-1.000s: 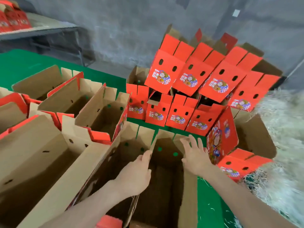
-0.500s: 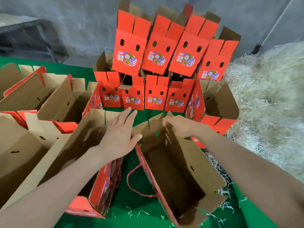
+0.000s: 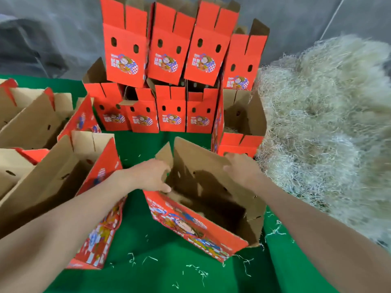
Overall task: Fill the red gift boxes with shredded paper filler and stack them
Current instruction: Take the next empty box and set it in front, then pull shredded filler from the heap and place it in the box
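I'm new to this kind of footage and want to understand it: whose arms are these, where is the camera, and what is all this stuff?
There is no machine here. These are a person's two bare arms, filmed by one wide-angle camera worn on the head, looking forward and down.

The left hand and the right hand each grip an edge of an open red gift box, which stands on the green surface. Behind it, a stack of red boxes rises in two tiers.

To the right lies a big pile of pale shredded paper filler, and loose strands dot the green. On the left are more open boxes, brown inside.
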